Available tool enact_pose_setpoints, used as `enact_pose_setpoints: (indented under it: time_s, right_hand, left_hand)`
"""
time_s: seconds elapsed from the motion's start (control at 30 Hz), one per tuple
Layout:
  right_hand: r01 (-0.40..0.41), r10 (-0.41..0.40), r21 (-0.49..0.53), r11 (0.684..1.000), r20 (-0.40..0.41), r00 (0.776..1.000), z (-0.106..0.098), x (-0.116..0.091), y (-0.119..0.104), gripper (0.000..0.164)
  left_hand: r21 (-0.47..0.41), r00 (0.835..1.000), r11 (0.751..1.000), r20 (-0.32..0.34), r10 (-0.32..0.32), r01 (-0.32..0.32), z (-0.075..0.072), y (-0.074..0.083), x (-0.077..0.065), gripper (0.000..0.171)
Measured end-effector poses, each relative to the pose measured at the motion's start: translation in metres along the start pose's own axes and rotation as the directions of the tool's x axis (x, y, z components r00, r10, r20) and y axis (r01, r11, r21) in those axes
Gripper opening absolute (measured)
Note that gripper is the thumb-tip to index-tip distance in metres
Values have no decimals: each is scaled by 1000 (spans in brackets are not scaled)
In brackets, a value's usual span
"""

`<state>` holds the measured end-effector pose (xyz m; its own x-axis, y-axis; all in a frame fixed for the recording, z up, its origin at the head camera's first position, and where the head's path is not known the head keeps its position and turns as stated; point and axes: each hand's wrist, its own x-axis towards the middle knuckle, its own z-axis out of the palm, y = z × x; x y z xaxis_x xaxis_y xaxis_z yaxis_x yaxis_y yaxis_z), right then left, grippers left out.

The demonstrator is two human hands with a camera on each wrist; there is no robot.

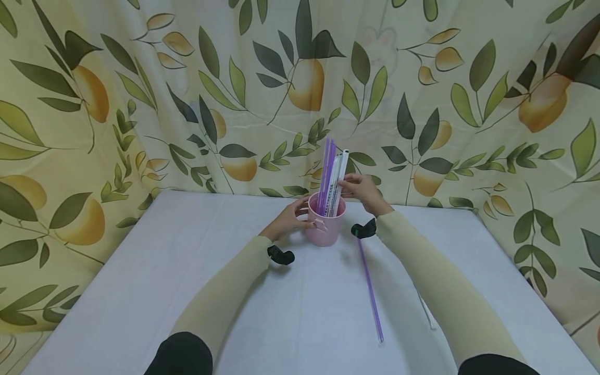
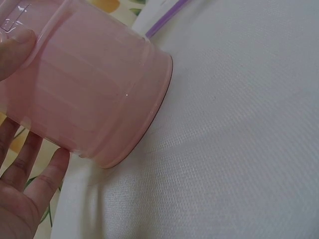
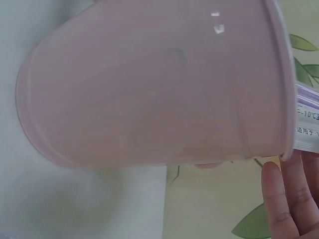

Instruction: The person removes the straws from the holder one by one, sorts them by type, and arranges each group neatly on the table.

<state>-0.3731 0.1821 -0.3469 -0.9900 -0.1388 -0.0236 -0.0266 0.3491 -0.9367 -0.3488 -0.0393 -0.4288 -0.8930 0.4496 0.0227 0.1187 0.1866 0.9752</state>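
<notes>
A pink plastic cup [image 1: 324,234] with a small handle stands upright near the table's far edge. From its mouth rise several thin purple sticks [image 1: 325,169] and a clear-and-white packet [image 1: 335,194] printed with dark lettering. My left hand [image 1: 291,217] holds the cup from the left; the left wrist view puts the thumb at its handle side and fingers along the opposite wall. At the cup's right rim, my right hand [image 1: 361,191] pinches the packet's side. In the right wrist view the cup wall hides most of the packet [image 3: 307,129].
One purple stick [image 1: 370,291] lies on the white tabletop [image 1: 300,323], in front and to the right of the cup. A thin white item [image 1: 427,312] lies partly under the right sleeve. Behind the table hangs a fruit-and-leaf patterned curtain [image 1: 262,125].
</notes>
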Motion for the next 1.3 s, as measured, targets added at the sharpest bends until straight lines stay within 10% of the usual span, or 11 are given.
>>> enact_pose_setpoints:
  time_s: [1.07,1.3]
  right_hand:
    - [83,-75,108,991,-76,994,-29,-8,-43,42]
    - [144,-130,181,973,-89,988,-42,-10,-60,17]
  left_hand:
    - [6,1000,1000,-14,-22,22,4,1,-2,84]
    - [0,1000,1000,-6,-8,8,2,2,-2,85]
